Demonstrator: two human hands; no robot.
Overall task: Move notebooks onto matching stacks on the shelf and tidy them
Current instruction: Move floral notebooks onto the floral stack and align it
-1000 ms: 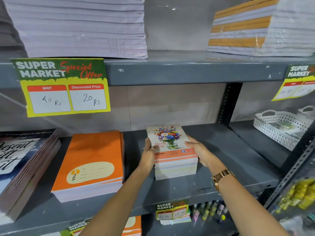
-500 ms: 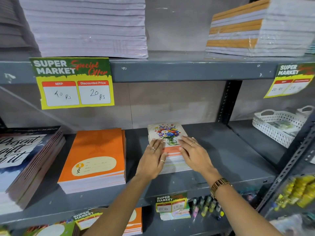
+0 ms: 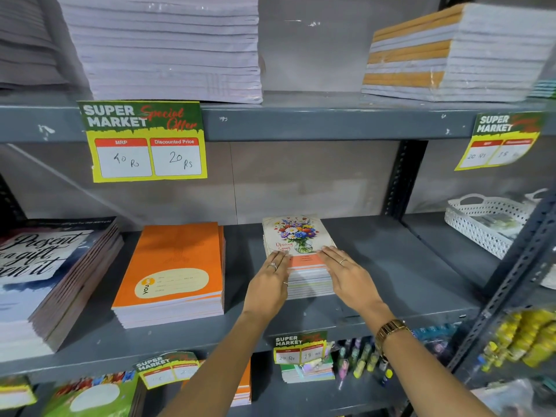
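Observation:
A stack of small flower-cover notebooks (image 3: pixel 296 236) lies on the middle grey shelf (image 3: pixel 391 266). My left hand (image 3: pixel 270 281) rests flat against the stack's left front corner, fingers straight and close together. My right hand (image 3: pixel 346 273) lies flat on the stack's right front edge, fingers extended, with a gold watch on the wrist. Neither hand grips a notebook. Left of this stack sits a stack of orange notebooks (image 3: pixel 177 266), and at the far left a stack of larger notebooks with script lettering (image 3: pixel 45 275).
A white perforated basket (image 3: pixel 484 224) stands on the right shelf section behind a slotted upright (image 3: pixel 403 179). Tall paper stacks (image 3: pixel 168 46) fill the upper shelf. Price tags (image 3: pixel 144 139) hang from shelf edges. Pens and notebooks sit on the lower shelf (image 3: pixel 358 359).
My hands went from gripping the flower stack's sides to lying flat on its front corners. The stack now sits farther back on the shelf.

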